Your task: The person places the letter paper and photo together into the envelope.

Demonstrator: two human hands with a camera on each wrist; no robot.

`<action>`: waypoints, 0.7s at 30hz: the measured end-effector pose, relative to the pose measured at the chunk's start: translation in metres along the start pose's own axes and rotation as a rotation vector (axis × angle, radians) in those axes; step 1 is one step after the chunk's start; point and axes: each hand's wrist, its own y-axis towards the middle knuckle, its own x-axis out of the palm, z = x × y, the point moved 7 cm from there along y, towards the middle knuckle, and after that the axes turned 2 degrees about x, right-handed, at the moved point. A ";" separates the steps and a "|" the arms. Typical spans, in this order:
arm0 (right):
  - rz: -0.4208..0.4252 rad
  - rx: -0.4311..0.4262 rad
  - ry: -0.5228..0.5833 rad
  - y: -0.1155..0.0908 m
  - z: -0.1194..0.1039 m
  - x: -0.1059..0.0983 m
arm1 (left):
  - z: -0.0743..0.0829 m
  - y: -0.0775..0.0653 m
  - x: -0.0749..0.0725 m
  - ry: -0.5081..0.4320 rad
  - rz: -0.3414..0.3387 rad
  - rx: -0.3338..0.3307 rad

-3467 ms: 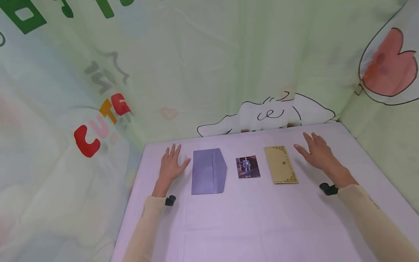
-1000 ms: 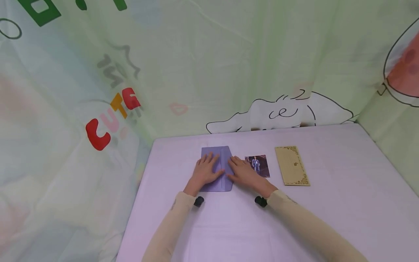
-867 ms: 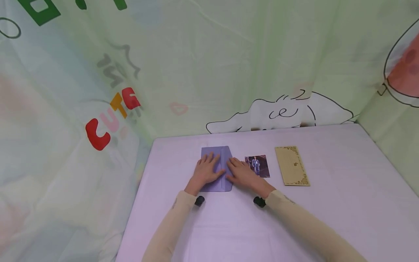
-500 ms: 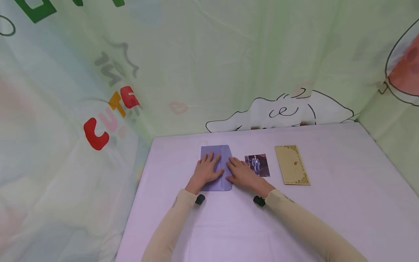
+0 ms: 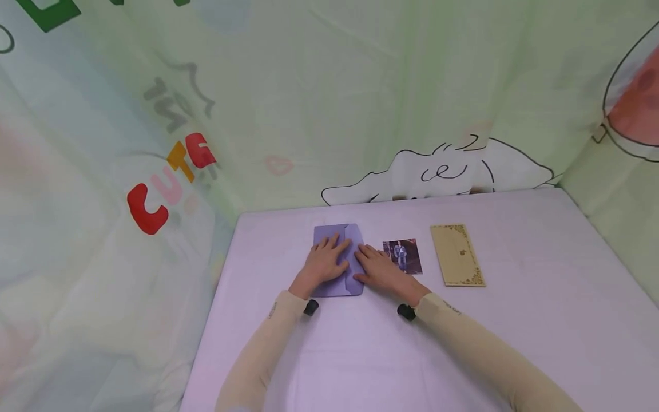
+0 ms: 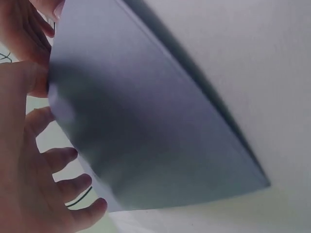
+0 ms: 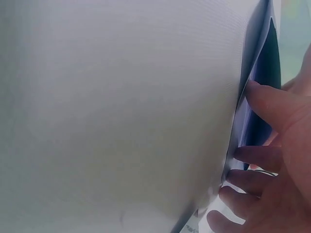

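A purple envelope (image 5: 329, 290) lies on the table, its flap (image 5: 353, 236) pointing right. My left hand (image 5: 321, 264) rests on the envelope's body, fingers spread, thumb near the pocket's edge. My right hand (image 5: 380, 270) touches the flap from the right with its fingertips. In the left wrist view the envelope (image 6: 165, 131) fills the middle, the fingers along its far side. Up close in the right wrist view, the right hand's thumb (image 7: 265, 99) meets the edge, where a dark gap shows in the envelope (image 7: 265, 63). A small photo (image 5: 409, 257) lies partly behind the right hand.
A tan card (image 5: 455, 257) with a dark ornamental border lies right of the photo. The table (image 5: 360, 355) has a pale lilac cover. Printed cloth curtains (image 5: 309, 114) hang behind it and at both sides.
Both hands have come in from the two sides onto the envelope. Over the last half second they have hardly moved, while the pocket's edge has come to stand slightly apart near the left thumb.
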 end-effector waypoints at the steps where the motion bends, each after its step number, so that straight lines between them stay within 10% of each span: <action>1: 0.000 -0.003 -0.002 0.000 0.000 0.001 | -0.001 0.000 0.001 -0.001 -0.007 0.003; 11: 0.027 -0.045 0.043 -0.005 -0.003 -0.003 | -0.007 0.000 -0.003 -0.055 -0.040 0.022; 21: -0.012 0.005 0.007 0.000 0.002 0.003 | -0.014 0.001 -0.012 -0.106 -0.236 0.085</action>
